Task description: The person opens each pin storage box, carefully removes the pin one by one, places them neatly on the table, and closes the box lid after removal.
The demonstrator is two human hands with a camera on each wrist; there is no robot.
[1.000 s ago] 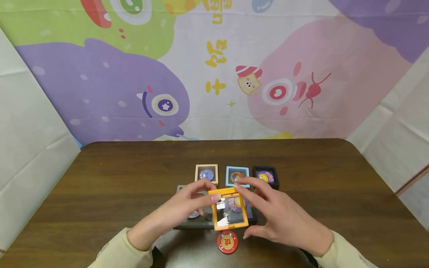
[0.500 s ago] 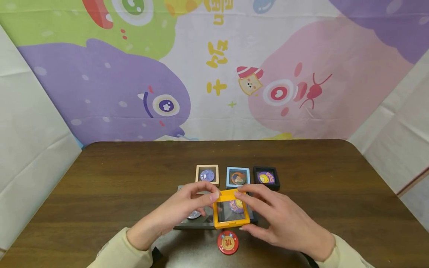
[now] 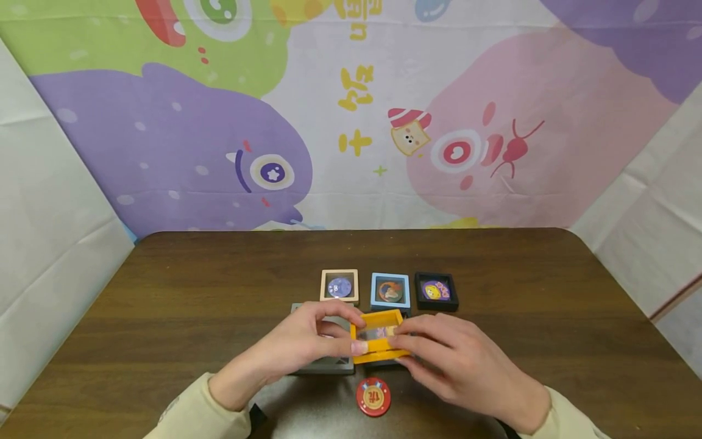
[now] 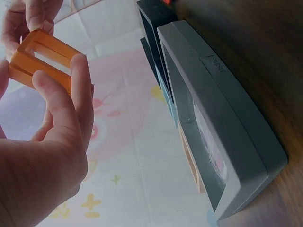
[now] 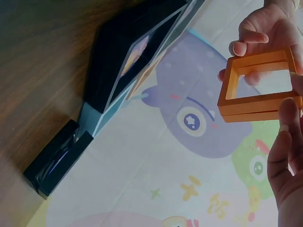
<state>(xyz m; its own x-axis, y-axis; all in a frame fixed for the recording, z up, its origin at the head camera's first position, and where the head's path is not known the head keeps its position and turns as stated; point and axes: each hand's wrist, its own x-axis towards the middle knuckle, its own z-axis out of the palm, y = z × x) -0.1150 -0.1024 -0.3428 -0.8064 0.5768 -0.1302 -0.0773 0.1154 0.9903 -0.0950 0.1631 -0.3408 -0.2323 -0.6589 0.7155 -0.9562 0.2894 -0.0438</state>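
A small yellow-orange display frame [image 3: 378,356] with clear film is held up between both hands, tilted, over the front of the table. My left hand [image 3: 301,341] grips its left side, thumb on the near edge and fingers at the far one. On the opposite side my right hand [image 3: 460,363] pinches the frame. In the right wrist view, a seam runs along the edge of the display frame [image 5: 255,112], and nothing shows inside its window. A round red badge [image 3: 373,397] with a gold medal design lies on the table just below the hands.
Behind the hands stand a larger grey display frame [image 4: 227,94] and a black one [image 5: 118,52], each with a badge. Farther back are small beige [image 3: 339,272], light-blue [image 3: 390,276] and black [image 3: 437,306] frames holding badges. A cartoon cloth [image 3: 362,183] hangs behind the table.
The yellow-orange display frame has tilted from facing the head camera to nearly edge-on. My right fingers have closed in on its right side. The red badge stays in place.
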